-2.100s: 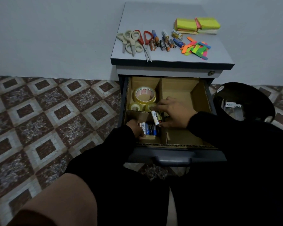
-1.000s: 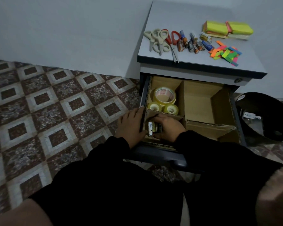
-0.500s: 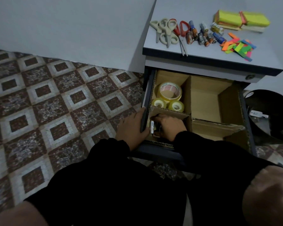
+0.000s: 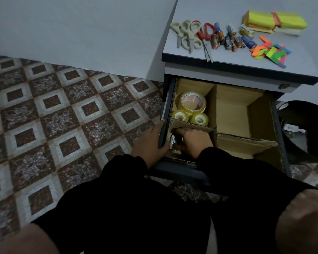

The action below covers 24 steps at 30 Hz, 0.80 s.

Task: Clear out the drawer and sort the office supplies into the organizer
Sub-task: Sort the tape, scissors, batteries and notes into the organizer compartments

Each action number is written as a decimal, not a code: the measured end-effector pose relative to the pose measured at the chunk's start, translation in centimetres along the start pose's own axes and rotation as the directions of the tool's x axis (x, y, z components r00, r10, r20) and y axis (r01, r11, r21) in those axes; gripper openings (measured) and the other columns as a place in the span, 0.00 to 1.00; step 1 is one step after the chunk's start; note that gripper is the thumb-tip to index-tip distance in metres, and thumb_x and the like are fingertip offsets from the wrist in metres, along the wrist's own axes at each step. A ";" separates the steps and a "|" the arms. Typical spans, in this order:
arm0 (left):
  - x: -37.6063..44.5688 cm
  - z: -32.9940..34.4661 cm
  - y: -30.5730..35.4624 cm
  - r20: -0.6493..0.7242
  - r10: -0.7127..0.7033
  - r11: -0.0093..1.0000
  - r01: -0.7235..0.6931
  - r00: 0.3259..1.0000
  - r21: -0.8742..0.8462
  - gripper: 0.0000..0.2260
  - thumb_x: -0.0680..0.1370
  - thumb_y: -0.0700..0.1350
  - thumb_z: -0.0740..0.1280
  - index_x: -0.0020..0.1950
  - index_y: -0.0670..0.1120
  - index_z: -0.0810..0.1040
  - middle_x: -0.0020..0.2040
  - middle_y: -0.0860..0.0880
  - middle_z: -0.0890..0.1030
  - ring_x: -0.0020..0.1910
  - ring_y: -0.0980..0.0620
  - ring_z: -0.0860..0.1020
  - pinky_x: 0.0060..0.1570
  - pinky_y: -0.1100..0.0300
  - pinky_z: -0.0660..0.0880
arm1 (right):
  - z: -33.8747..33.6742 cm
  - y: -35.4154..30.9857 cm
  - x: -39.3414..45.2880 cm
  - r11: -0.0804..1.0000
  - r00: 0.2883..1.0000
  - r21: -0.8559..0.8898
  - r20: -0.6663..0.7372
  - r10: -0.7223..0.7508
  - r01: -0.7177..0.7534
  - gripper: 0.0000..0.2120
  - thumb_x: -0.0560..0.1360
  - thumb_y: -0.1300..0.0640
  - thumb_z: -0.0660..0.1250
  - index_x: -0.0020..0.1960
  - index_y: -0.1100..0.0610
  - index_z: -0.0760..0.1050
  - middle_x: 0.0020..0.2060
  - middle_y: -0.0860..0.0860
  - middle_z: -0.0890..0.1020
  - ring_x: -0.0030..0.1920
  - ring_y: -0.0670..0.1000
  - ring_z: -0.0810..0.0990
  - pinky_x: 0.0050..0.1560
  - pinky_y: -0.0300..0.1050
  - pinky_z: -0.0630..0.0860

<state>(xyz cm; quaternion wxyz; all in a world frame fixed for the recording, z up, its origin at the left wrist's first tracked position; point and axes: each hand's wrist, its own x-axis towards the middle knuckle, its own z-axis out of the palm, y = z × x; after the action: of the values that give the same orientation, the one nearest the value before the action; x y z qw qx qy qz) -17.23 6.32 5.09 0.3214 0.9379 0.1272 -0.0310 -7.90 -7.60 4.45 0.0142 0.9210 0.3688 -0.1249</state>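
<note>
While the left hand (image 4: 148,143) grips the drawer's left wall (image 4: 166,114), thumb hooked inside and fingers outside, the right hand (image 4: 192,141) sits in the organizer's (image 4: 212,105) near-left compartment, fingers curled round a battery (image 4: 172,142). More dark cells seem to lie under that hand; too shadowed to count.

Handling, as judged: battery small, rigid, dense for its size, smooth jacket, apt to roll. Best pinched across the middle of the barrel and laid lengthwise along the cardboard wall. Dividers look like soft corrugated board and will flex if leaned on.

Far-left compartment: three tape rolls (image 4: 192,105). Right compartments show bare cardboard.

Tabletop, left to right: scissors (image 4: 188,34) near the front-left corner, loose batteries (image 4: 229,40), sticky-note pads (image 4: 273,22) toward the back-right, coloured flags (image 4: 270,53) at the front-right.

Room: patterned tile floor (image 4: 62,116) left, plain wall (image 4: 81,24) behind, dark bin (image 4: 305,129) at right. Light is dim.
</note>
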 end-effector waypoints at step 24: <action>0.0 -0.1 0.0 0.022 -0.022 1.000 0.022 1.000 -0.018 0.32 0.78 0.52 0.63 0.77 0.54 0.49 0.71 0.48 0.66 0.62 0.47 0.72 0.58 0.50 0.73 | 1.2 0.3 1.3 0.985 0.986 0.107 0.082 -0.144 0.135 0.16 0.77 0.53 0.63 0.64 0.47 0.73 0.69 0.43 0.70 0.64 0.52 0.73 0.59 0.45 0.73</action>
<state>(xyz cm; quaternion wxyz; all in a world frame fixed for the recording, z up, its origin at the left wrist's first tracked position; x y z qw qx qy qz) -17.24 6.40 5.15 0.3310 0.9330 0.1343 -0.0434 -7.05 -7.04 2.97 -0.0247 0.8858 0.4248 -0.1853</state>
